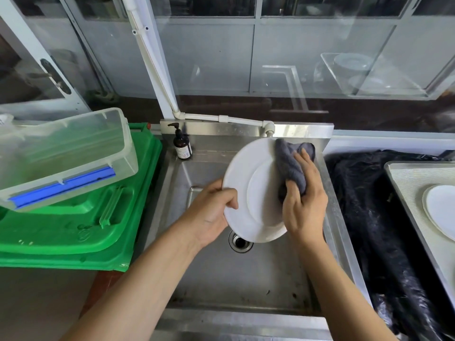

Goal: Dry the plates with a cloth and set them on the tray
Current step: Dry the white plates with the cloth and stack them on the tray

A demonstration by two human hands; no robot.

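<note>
Head view. A white plate (pixel 248 193) is held tilted above the steel sink (pixel 246 274), over the drain (pixel 240 241). Its left rim is gripped by the left hand (pixel 209 212), thumb curled over the front face and fingers hidden behind. A grey cloth (pixel 290 166) is pressed against the right part of the plate's face by the right hand (pixel 304 205), whose fingers are curled round the bunched fabric; the cloth's upper end is seen above the plate's rim. At the right edge, a second white plate (pixel 440 210) is seen lying on a metal tray (pixel 403 178), which rests on black sheeting (pixel 364 217) just beside the sink. A dark pump bottle (pixel 182 143) is set upright on the sink's back left corner; its white label carries print too small to be read. To the left, a clear plastic box (pixel 66 153) with a blue clip is seen tilted on a green plastic lid (pixel 81 217).
</note>
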